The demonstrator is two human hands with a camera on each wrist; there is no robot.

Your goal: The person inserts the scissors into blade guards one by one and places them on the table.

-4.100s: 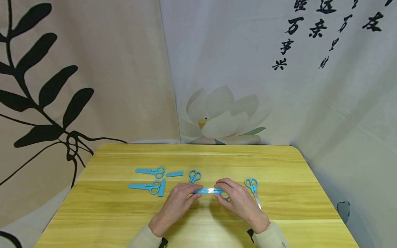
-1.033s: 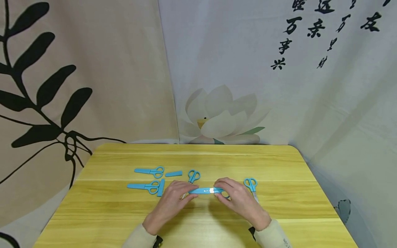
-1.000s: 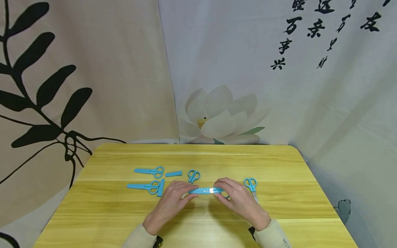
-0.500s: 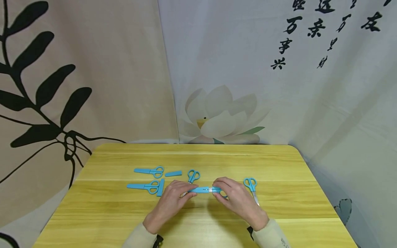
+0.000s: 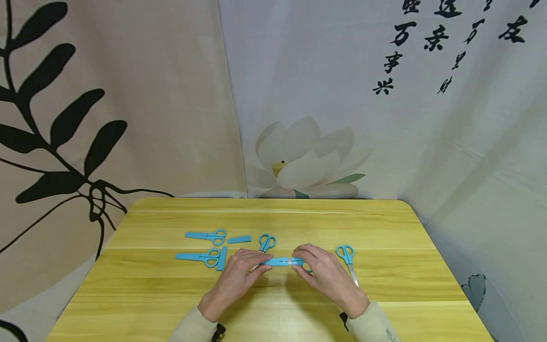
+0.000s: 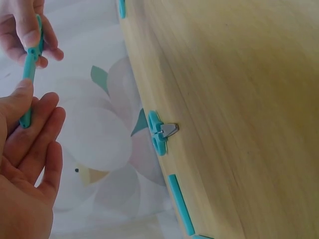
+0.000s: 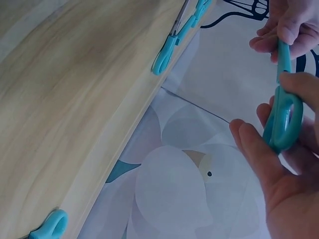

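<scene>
Over the middle of the table, my left hand (image 5: 237, 280) pinches the far end of a blue blade sheath (image 5: 278, 261) between thumb and fingers. My right hand (image 5: 331, 275) grips a pair of blue-handled scissors (image 5: 297, 261) by the handle. Their blades sit inside the sheath, with a short strip of bare metal showing between sheath and handle. From the left wrist, the sheath (image 6: 29, 72) lines up with the scissors. One finger loop of the handle (image 7: 280, 94) shows below my right thumb in the right wrist view.
Unsheathed scissors lie behind my left hand (image 5: 265, 249) and right of my right hand (image 5: 347, 259). Two sheathed scissors (image 5: 197, 235) (image 5: 188, 257) lie at the left, beside two loose blue sheaths (image 5: 239, 239) (image 5: 221, 259). A printed curtain (image 5: 307, 95) hangs behind the wooden table (image 5: 273, 216).
Compared with four seconds ago, my left hand has slid left along the sheath, uncovering more of it. In the last second, both hands barely move; the scissors shift slightly left.
</scene>
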